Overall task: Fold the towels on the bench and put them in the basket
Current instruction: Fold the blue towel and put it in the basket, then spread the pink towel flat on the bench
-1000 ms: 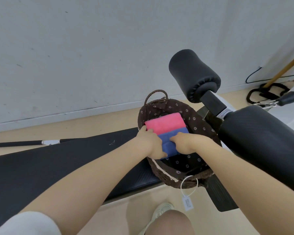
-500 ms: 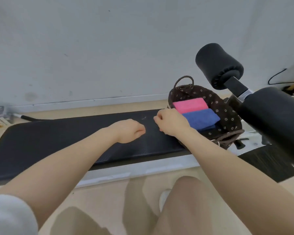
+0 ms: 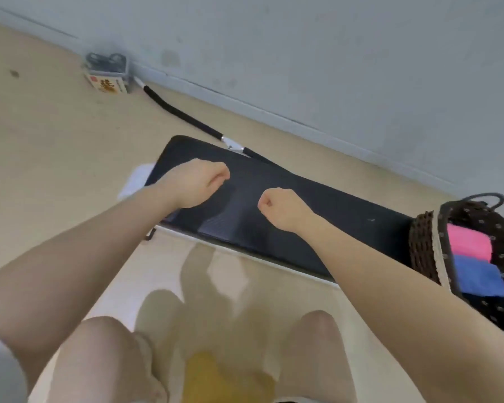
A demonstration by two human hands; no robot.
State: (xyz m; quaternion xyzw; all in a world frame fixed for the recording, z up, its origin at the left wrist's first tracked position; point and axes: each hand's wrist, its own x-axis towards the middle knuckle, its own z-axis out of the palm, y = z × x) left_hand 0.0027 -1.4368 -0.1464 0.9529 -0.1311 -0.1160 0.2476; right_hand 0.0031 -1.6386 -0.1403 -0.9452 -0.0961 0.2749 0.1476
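The black padded bench [image 3: 317,205] runs across the middle of the view with no towel on its visible top. At its right end stands the dark wicker basket [image 3: 422,245] with a spotted lining. Inside it a folded pink towel [image 3: 469,242] lies beside a folded blue towel [image 3: 477,279]. My left hand [image 3: 198,181] hovers over the bench's left part with fingers curled and nothing in it. My right hand [image 3: 280,206] is a fist over the bench's middle, also holding nothing.
A small crate with a printed box [image 3: 106,72] sits by the wall at the far left. A black bar [image 3: 186,119] lies on the floor behind the bench. My knees [image 3: 314,353] are near the bottom, with something yellow [image 3: 224,376] between them.
Both hands let go of the blue towel in the basket and drew back left over the bench. My view swung left and down, so the basket now sits at the right edge.
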